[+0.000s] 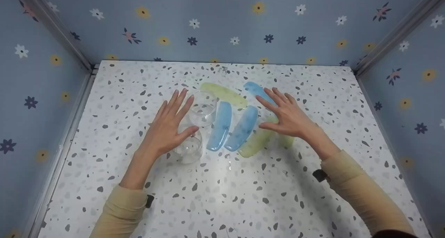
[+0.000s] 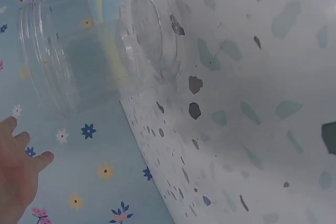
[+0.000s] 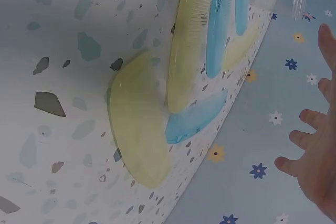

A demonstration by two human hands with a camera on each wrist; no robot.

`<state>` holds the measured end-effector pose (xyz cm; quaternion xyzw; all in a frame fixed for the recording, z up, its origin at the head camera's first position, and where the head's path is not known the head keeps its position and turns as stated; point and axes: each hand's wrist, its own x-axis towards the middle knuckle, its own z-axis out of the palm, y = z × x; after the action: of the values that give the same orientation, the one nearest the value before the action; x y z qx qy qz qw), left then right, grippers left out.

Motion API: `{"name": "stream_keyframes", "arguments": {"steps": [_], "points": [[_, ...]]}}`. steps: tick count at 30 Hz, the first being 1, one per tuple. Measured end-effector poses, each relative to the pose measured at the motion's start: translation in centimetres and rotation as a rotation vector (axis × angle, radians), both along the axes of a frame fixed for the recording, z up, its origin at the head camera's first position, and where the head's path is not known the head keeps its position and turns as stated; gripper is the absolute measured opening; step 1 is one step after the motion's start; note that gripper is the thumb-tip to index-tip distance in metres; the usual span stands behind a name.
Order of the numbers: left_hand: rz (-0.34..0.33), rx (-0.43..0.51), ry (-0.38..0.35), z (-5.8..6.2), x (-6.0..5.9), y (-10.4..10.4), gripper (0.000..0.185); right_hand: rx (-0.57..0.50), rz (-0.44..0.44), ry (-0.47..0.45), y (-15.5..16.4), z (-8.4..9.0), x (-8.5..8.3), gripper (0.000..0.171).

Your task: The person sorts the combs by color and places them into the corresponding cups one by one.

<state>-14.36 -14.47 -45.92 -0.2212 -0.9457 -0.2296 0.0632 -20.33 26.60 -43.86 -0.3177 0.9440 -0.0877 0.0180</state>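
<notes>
Two clear plastic cups stand left of centre, a far cup [image 1: 203, 107] and a near cup [image 1: 189, 149]. My left hand [image 1: 172, 121] is spread flat above the near cup with straight fingers; I cannot tell whether it touches. The left wrist view has a clear cup [image 2: 100, 45] and my fingertips [image 2: 18, 161] apart from it. Two blue combs [image 1: 219, 126] [image 1: 242, 128] lie side by side at centre. A yellow comb [image 1: 224, 94] and a blue comb [image 1: 255, 90] lie behind them. My right hand [image 1: 281, 114] hovers open over another yellow comb [image 1: 255, 144] [image 3: 139, 129], holding nothing.
The speckled white tabletop [image 1: 222, 196] is boxed in by blue flowered walls [image 1: 222, 25] at the back and on both sides. In the right wrist view, overlapping yellow [image 3: 189, 51] and blue combs [image 3: 223, 19] lie below my spread right hand [image 3: 315, 156].
</notes>
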Motion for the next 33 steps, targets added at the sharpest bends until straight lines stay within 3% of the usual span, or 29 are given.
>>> {"name": "stream_keyframes", "arguments": {"steps": [8, 17, 26, 33], "points": [[0.053, 0.138, -0.002, -1.5, 1.2, -0.5, 0.086, 0.011, -0.008, -0.022, -1.0, -0.9, 0.1, 0.089], [0.094, 0.305, -0.005, -3.3, 2.5, -1.0, 0.087, 0.017, 0.089, -0.025, -2.8, -1.7, -0.1, 0.086], [0.153, 0.389, -0.126, -5.0, 3.8, -1.1, 0.091, 0.094, 0.162, -0.079, -4.5, -2.8, -0.3, 0.082], [0.155, 0.394, -0.213, -5.8, 4.4, -1.3, 0.103, 0.149, 0.208, -0.104, -5.9, -3.3, -0.3, 0.080]]}}
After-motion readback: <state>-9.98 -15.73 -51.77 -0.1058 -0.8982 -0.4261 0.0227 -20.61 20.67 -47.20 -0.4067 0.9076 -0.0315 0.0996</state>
